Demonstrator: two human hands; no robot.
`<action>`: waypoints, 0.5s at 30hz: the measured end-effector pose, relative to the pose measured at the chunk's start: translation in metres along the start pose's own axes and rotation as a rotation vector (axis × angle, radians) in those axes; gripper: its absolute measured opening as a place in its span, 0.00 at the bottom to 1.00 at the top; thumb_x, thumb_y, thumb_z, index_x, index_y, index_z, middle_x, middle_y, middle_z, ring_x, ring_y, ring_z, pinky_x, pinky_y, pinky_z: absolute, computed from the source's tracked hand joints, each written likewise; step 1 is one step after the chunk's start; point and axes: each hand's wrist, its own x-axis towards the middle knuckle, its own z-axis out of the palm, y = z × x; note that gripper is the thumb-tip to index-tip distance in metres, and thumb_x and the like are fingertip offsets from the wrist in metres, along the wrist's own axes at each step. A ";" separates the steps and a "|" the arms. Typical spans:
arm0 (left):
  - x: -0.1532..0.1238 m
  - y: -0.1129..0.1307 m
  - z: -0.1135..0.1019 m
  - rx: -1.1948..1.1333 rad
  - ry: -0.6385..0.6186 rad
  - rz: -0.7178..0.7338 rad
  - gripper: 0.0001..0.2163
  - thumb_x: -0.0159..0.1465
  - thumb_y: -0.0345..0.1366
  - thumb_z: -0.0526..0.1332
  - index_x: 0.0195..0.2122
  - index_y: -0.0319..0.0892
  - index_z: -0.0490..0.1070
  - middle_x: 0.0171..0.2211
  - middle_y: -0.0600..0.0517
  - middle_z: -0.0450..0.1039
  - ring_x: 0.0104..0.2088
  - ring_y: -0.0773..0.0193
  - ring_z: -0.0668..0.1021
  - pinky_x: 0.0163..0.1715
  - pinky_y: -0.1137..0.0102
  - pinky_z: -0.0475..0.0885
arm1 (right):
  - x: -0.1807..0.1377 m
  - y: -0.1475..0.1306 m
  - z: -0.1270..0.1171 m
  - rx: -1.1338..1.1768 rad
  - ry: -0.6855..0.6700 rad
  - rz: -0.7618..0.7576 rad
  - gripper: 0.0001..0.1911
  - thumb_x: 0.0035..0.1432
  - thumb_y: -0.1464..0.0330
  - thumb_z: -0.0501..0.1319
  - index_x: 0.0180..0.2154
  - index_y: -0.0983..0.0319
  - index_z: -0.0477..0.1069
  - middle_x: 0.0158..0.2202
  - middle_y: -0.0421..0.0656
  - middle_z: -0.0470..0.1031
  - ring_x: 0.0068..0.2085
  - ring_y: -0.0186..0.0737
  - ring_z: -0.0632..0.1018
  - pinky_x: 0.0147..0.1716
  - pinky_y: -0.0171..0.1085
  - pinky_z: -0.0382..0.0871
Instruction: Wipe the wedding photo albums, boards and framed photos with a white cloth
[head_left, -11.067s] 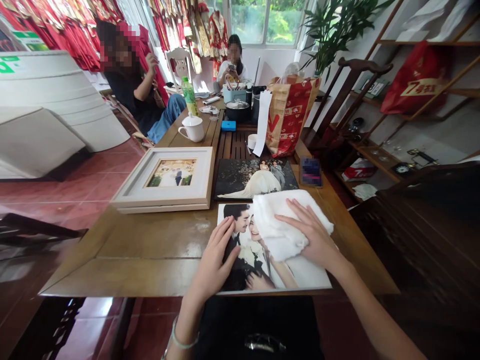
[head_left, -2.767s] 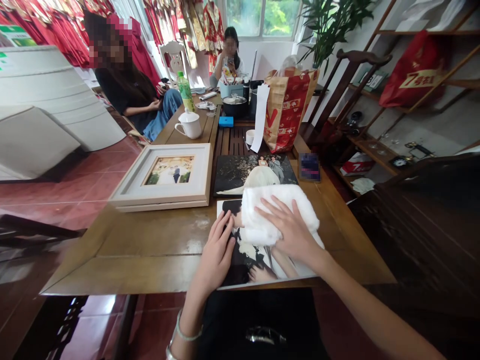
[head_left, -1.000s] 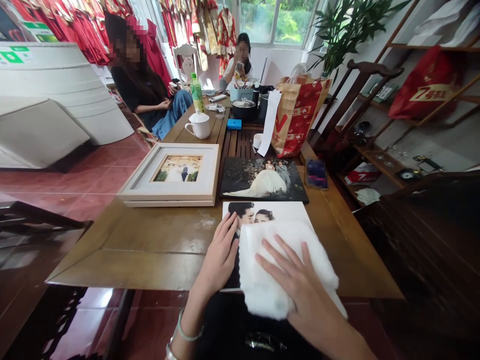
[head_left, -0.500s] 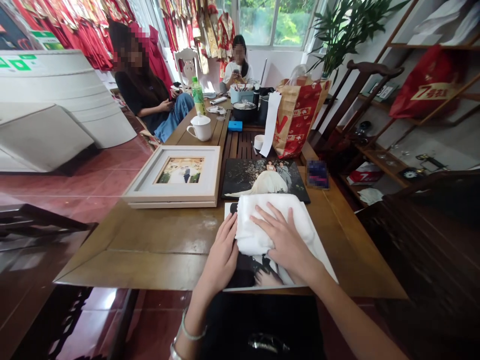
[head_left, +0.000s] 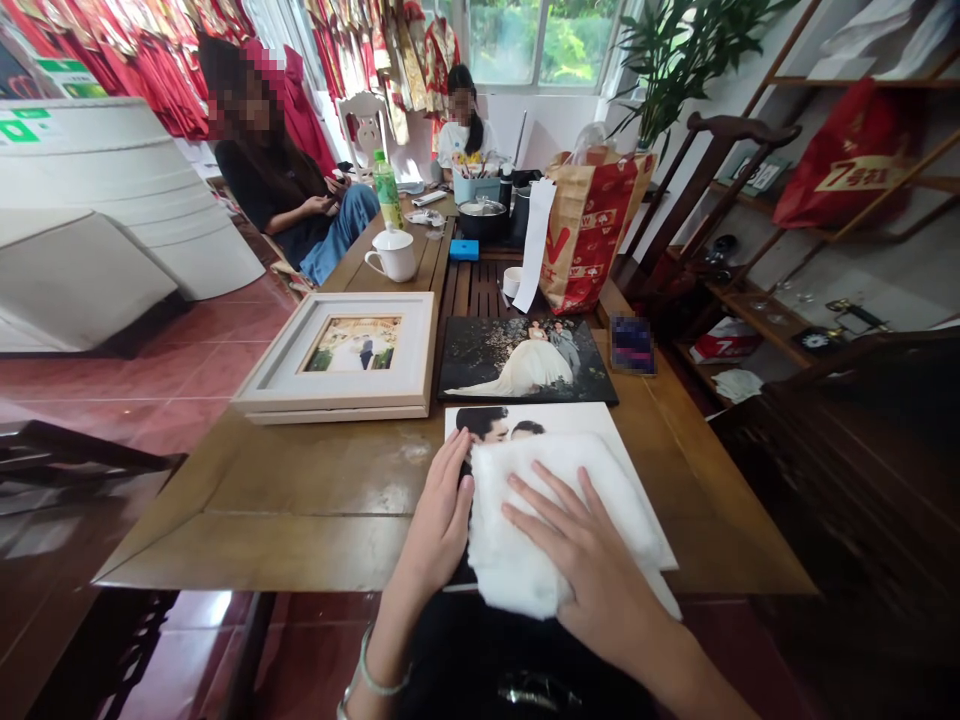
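Note:
A large photo print of a couple [head_left: 559, 420] lies flat at the near edge of the wooden table [head_left: 300, 500]. A folded white cloth [head_left: 540, 500] covers most of its lower part. My right hand [head_left: 585, 560] presses flat on the cloth with fingers spread. My left hand [head_left: 439, 525] rests open on the print's left edge, fingers flat and touching the cloth's side. A bracelet circles my left wrist.
Beyond the print lie a dark wedding photo panel [head_left: 525, 360] and a white framed photo [head_left: 349, 355]. Farther back stand a white cup [head_left: 394, 255], a green bottle [head_left: 387, 190], a blue box [head_left: 464, 250] and a red-brown paper bag [head_left: 589, 230]. Two people sit at the far end. Shelves stand on the right.
My right hand has slid the cloth down the print toward me, uncovering the faces at its top. My left hand has stayed on the left edge.

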 end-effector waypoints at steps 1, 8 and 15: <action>0.000 0.000 0.000 0.000 0.001 -0.011 0.22 0.73 0.38 0.44 0.68 0.48 0.49 0.69 0.48 0.49 0.69 0.58 0.52 0.67 0.55 0.49 | 0.010 0.001 0.001 0.004 0.030 0.024 0.46 0.34 0.78 0.51 0.60 0.58 0.63 0.68 0.38 0.53 0.69 0.47 0.45 0.65 0.60 0.29; -0.005 -0.005 -0.001 -0.020 -0.010 -0.021 0.24 0.73 0.41 0.43 0.69 0.50 0.43 0.71 0.49 0.42 0.70 0.58 0.49 0.68 0.54 0.47 | 0.047 -0.005 0.007 -0.046 0.152 0.083 0.43 0.37 0.80 0.53 0.60 0.63 0.63 0.68 0.45 0.55 0.69 0.53 0.47 0.64 0.62 0.32; -0.003 -0.002 0.000 -0.034 0.007 -0.038 0.23 0.73 0.42 0.42 0.69 0.49 0.45 0.70 0.49 0.45 0.70 0.59 0.50 0.68 0.55 0.46 | -0.013 -0.027 0.019 0.032 0.023 -0.009 0.45 0.37 0.78 0.53 0.62 0.62 0.61 0.69 0.43 0.49 0.69 0.56 0.43 0.63 0.66 0.29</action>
